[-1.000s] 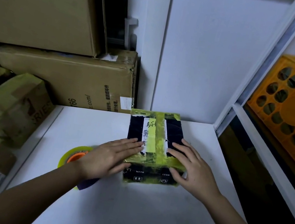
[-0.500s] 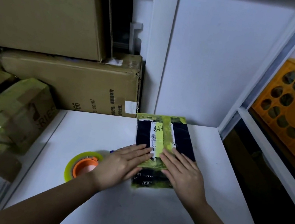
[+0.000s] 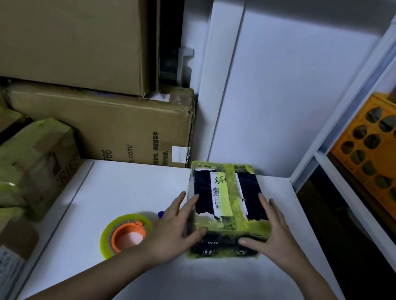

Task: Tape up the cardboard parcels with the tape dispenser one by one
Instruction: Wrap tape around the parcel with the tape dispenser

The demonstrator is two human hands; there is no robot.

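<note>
- Parcel (image 3: 227, 208) — dark box banded in yellow-green tape, on white table (image 3: 192, 294) toward 12 o'clock, against the wall.
- Left hand (image 3: 171, 232) at 9 o'clock side, right hand (image 3: 275, 238) at 3 — fingers straight, spread, flat against walls.
- Probably light, stiff; glossy tape likely slippery — best gripped by opposite side walls.
- Tape dispenser (image 3: 127, 236) at 8 o'clock of the box, untouched.

A white table (image 3: 205, 296) carries the things. Toward its far edge a dark parcel (image 3: 227, 208) wrapped in yellow-green tape sits flat, a white label on its top. To the left of the parcel, nearer the front, a roll of yellow-green tape (image 3: 126, 235) on an orange core lies on the table surface. Just beyond the roll a small blue object (image 3: 161, 214) shows, mostly hidden.
</note>
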